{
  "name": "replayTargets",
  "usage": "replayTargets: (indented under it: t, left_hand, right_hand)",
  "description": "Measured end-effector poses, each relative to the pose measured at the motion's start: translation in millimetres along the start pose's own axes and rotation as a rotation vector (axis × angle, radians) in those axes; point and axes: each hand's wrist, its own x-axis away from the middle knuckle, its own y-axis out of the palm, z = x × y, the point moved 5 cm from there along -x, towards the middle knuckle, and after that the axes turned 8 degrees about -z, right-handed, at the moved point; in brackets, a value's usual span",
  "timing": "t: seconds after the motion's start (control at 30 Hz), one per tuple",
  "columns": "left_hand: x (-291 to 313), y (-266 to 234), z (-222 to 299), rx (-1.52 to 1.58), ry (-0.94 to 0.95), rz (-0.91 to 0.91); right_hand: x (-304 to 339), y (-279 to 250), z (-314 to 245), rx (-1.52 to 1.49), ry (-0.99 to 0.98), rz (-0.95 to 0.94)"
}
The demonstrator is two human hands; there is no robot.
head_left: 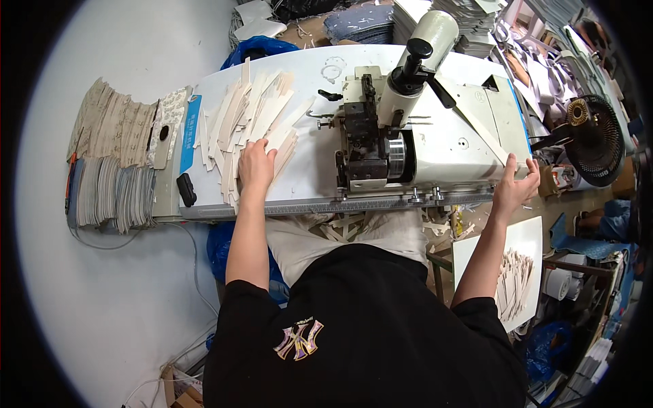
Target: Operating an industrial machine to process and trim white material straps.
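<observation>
My left hand (256,165) lies on a loose pile of long cream and beige strips (228,126) at the left of the white table; its thumb is apart from the fingers. My right hand (515,188) is by the right end of the machine. Its fingertips hold the near end of a long pale strip (476,122), which slants up and left across the machine's top. Between my hands stands the cream machine (452,146), with a dark metal head (365,126), a round silver wheel and a thick upright post with a black knob.
Stacked grey and beige sheets (112,183) line the table's left end. A black fan (593,139) stands at the right. Below my right arm, a white board (534,238) bears many strips. A ruler edge (299,207) runs along the table front; offcuts lie at the back right.
</observation>
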Motion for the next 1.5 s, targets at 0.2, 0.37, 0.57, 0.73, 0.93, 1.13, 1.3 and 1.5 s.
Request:
replayTargets:
  t: [0.2, 0.37, 0.57, 0.73, 0.93, 1.13, 1.3, 1.5]
  left_hand:
    - [-12, -2, -16, 0.256, -0.078, -0.072]
    - [3, -52, 28, 0.571, 0.085, 0.116]
    - [-4, -54, 32, 0.49, 0.146, -0.029]
    - [-2, -25, 14, 0.399, 0.152, -0.139]
    - [1, -37, 20, 0.52, 0.134, 0.065]
    - [30, -78, 101, 0.494, 0.429, -0.124]
    - [50, -72, 165, 0.381, 0.73, -0.193]
    - [43, -63, 188, 0.35, 0.788, -0.149]
  right_hand:
    - [9, -11, -32, -0.239, -0.228, -0.054]
    - [33, -5, -73, -0.317, -0.326, -0.199]
    - [58, 9, -106, -0.415, -0.487, -0.364]
    - [67, 19, -110, -0.414, -0.53, -0.43]
    - [75, 23, -115, -0.421, -0.526, -0.481]
    - [83, 29, -129, -0.441, -0.573, -0.552]
    - [91, 31, -145, -0.441, -0.62, -0.607]
    - [93, 36, -158, -0.417, -0.675, -0.66]
